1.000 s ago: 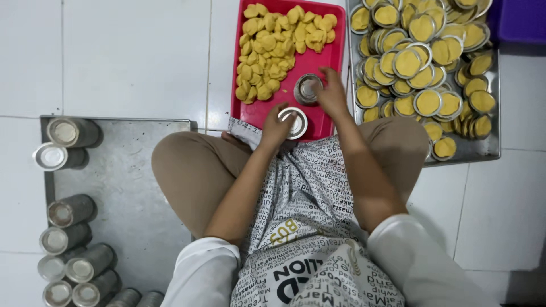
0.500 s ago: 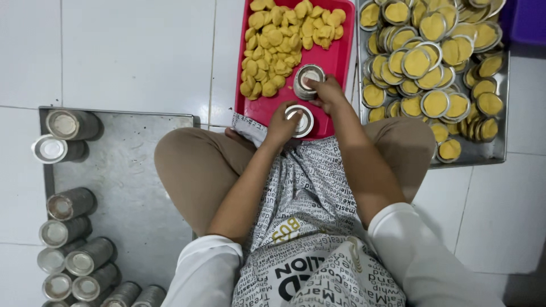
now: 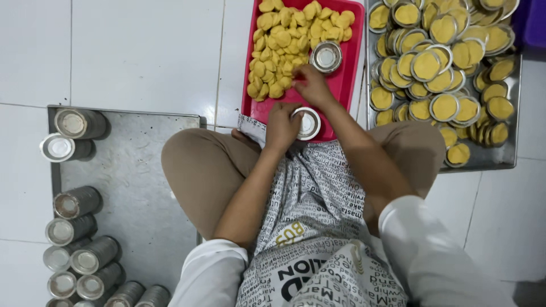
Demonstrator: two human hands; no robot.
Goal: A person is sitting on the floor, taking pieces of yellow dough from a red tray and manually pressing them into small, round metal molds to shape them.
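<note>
Dough pieces [image 3: 284, 51] now under the right hand [image 3: 310, 85], which has left the second tin [image 3: 326, 56] and closes its fingers on one.
Left hand [image 3: 281, 125] grips an empty tin [image 3: 307, 123] at the red tray's [image 3: 347, 85] near edge. Just right of those fingers lies the crowded tray of filled tins [image 3: 443, 79]; open steel sheet [image 3: 136, 187] and stacked tins [image 3: 74, 227] sit well left.
</note>
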